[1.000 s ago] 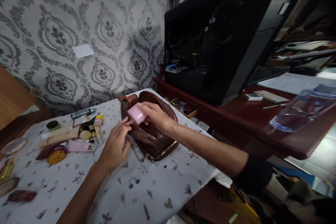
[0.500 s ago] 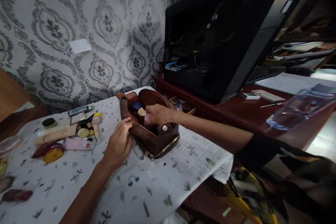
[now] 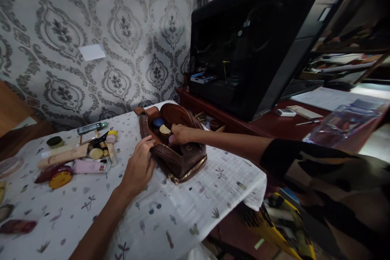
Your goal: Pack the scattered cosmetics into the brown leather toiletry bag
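Brown leather-look bag [image 3: 190,164] is standing open-mouthed on the cloth-covered worktop [image 3: 195,207], its gold zip pull [image 3: 173,179] lying at six o'clock (clock centred on the bag, twelve toward the patterned wall [image 3: 118,28]). Just changed: the pink item [image 3: 171,140], in plain sight above the mouth a second ago, is now showing only as a sliver down inside. The right hand [image 3: 180,134] is reaching in from three o'clock, and the blue-lidded jar [image 3: 157,122] and gold-lidded jar [image 3: 165,130], hidden from view then, are showing at about eleven. Reading of it: the pink item is joining these jars within the bag, its placing perhaps not yet finished. Right hand is curling, fingers drawn together, fingertips hidden; the pink is showing just at them, but whether they are gripping it or letting go, cannot tell. Left hand [image 3: 139,166] is holding the near rim at about eight o'clock, fingers bending over the edge and closing on the bag wall. Out at nine, loose cosmetics are lying in a cluster: beige tube [image 3: 63,156], pink tube [image 3: 89,166], amber pot [image 3: 60,179], yellow-lidded pot [image 3: 112,135]. At one to two, a black computer case [image 3: 234,53] is standing on the red-brown desk [image 3: 262,126].
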Demonstrator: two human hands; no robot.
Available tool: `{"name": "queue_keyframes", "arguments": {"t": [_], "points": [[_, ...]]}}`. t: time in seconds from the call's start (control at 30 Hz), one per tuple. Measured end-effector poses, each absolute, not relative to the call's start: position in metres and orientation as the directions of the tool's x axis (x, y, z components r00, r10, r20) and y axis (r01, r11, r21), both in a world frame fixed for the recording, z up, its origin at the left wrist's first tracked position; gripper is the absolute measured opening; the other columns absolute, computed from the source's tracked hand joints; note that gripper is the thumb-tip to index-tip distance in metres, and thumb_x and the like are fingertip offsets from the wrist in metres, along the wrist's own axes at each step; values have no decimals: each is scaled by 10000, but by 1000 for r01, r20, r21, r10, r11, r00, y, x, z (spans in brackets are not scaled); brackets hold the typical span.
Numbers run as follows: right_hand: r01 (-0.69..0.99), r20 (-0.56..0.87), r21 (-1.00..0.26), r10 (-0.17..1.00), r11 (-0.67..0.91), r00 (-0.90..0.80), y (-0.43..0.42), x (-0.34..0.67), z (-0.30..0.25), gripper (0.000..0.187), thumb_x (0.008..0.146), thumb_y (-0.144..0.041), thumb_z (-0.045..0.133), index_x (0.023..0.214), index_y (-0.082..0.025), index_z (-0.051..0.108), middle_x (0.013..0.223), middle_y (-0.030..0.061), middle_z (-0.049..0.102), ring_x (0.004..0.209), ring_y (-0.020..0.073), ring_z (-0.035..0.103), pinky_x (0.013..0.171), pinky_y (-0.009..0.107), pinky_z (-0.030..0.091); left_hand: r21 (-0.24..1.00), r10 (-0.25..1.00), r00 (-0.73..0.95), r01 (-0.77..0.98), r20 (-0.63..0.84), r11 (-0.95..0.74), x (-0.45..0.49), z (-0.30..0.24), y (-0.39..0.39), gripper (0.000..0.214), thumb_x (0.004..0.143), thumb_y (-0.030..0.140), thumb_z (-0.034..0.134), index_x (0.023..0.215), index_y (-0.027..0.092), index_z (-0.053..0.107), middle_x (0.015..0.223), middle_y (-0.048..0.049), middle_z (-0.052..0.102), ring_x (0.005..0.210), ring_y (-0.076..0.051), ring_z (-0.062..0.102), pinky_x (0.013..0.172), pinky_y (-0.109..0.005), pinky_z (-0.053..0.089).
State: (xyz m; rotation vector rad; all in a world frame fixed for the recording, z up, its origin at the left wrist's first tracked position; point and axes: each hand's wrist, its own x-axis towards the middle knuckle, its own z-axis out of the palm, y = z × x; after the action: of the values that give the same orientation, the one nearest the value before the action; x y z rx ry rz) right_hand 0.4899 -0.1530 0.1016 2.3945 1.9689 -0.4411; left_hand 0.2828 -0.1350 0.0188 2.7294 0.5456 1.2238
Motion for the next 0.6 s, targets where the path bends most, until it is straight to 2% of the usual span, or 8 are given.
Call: {"name": "queue_keyframes", "arguments": {"t": [0.13,0.33,0.4,0.47,0.53,0.6], "points": [[961,-244,-169,954,-219,174,-154,490,97,705,899,-319,689,1465,12,432,1420,251,582,1290,321,606,954,297,529,239,367,620,282,694,-929,283,19,-135,360,905,45,432,1230,194,478,1319,-141,586,1388,-246,496,1088,-433,506],[967,-206,-171,967,-187,150,-152,490,94,764,883,-419,725,1445,8,432,1407,288,565,1278,359,601,972,359,519,221,357,637,286,683,-932,281,26,-135,360,922,58,426,1251,194,476,1321,-141,594,1381,-244,509,1087,-432,510],[973,-153,-171,980,-156,130,-153,491,98,704,934,-443,659,1439,-7,436,1427,287,536,1300,354,580,1013,373,492,200,342,654,284,675,-938,280,30,-134,392,921,51,419,1285,188,470,1326,-139,597,1378,-240,509,1098,-431,503],[982,-69,-165,994,-90,79,-159,492,103,542,1014,-402,528,1418,-44,475,1431,259,522,1301,321,575,1046,366,465,176,323,680,277,658,-944,280,34,-133,423,918,39,405,1307,189,477,1320,-128,604,1380,-237,500,1112,-433,489],[989,-6,-149,1000,-14,13,-169,491,108,385,1049,-313,436,1323,-84,582,1360,214,569,1241,280,611,1034,338,466,166,309,710,265,633,-950,280,39,-131,430,920,32,381,1299,193,503,1295,-114,617,1375,-236,494,1122,-439,476],[991,17,-130,999,43,-41,-182,490,112,317,1038,-249,434,1190,-108,675,1281,186,609,1173,256,644,998,304,475,172,305,728,254,614,-952,281,45,-129,408,928,41,365,1265,193,537,1264,-110,627,1354,-242,504,1112,-448,478]]}}
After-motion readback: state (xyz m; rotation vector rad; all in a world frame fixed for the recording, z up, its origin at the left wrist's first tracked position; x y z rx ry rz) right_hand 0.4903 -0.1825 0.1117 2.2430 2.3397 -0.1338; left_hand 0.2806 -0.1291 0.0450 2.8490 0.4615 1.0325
